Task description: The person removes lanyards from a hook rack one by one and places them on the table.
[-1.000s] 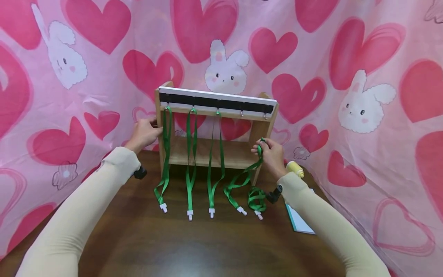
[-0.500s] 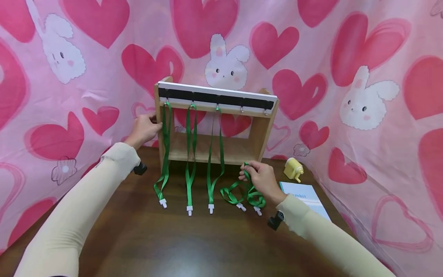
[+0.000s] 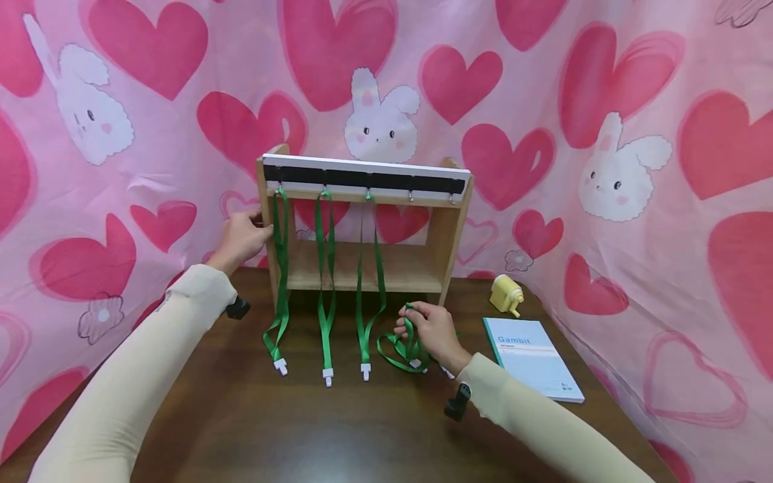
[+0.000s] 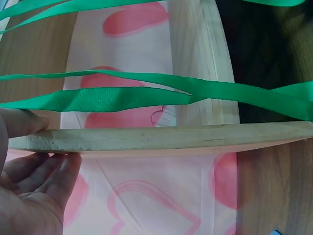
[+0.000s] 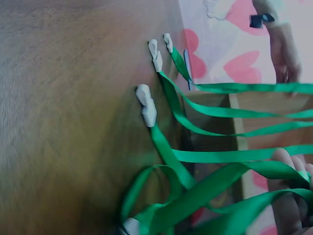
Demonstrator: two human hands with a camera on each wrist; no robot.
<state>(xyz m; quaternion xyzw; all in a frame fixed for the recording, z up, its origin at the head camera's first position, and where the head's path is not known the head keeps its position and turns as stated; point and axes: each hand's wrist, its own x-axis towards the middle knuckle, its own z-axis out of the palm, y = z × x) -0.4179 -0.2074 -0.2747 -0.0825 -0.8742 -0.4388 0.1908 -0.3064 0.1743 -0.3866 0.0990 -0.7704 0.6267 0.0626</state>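
My left hand point(image 3: 243, 236) grips the left side panel of a wooden shelf point(image 3: 449, 251). In the left wrist view its thumb and fingers lie on opposite faces of the panel point(image 4: 161, 139). Low over the table, my right hand point(image 3: 430, 330) pinches a green lanyard point(image 5: 200, 193), whose strap loops down to the tabletop. Three more green lanyards hang from hooks on the shelf's front: left point(image 3: 281, 261), middle point(image 3: 326, 315) and right point(image 3: 380, 275). Their white clips reach down in front of the shelf. Another lanyard's clip point(image 3: 447, 371) shows beside my right hand, its strap mostly hidden.
Two hooks at the right of the black strip point(image 3: 368, 180) carry no lanyard. A yellow pencil-sharpener-like device point(image 3: 506, 295) stands at the back right of the brown table point(image 3: 290, 429). A notebook point(image 3: 531, 359) lies in front of it. A pink heart-print cloth point(image 3: 543, 87) surrounds the table.
My right hand has come down and left from the shelf's right side with the lanyard, whose strap now bunches on the table. The notebook is fully uncovered. My left hand keeps its grip.
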